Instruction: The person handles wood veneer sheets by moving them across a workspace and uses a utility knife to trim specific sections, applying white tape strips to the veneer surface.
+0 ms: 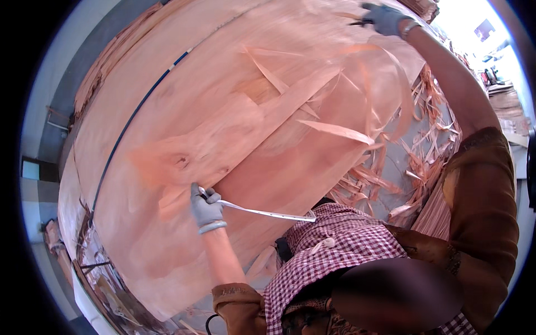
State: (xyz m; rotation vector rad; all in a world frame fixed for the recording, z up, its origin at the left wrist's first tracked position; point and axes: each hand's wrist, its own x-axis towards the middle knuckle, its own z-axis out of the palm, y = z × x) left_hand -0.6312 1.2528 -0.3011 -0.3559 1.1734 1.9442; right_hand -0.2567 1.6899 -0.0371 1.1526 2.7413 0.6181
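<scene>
A large stack of thin reddish wood veneer sheets [139, 240] spreads under both my arms. My left hand [206, 211], in a grey glove, is closed at the edge of a loose veneer piece [240, 120]. From its grip a narrow white tape with small dark marks [268, 213] runs right and bends back by my apron. Stretched to the far right, my right hand [386, 20], also gloved, is closed around a slim dark tool [360, 23], whose kind I cannot make out. Torn veneer strips [338, 131] lie between the hands, some blurred by motion.
A blue-black rod or hose with pale bands [137, 109] curves across the stack's left side. Veneer scraps [421, 151] litter the grey floor on the right. More layered veneer [120, 47] stands along the far left edge. My checked apron [335, 240] is close to the near edge.
</scene>
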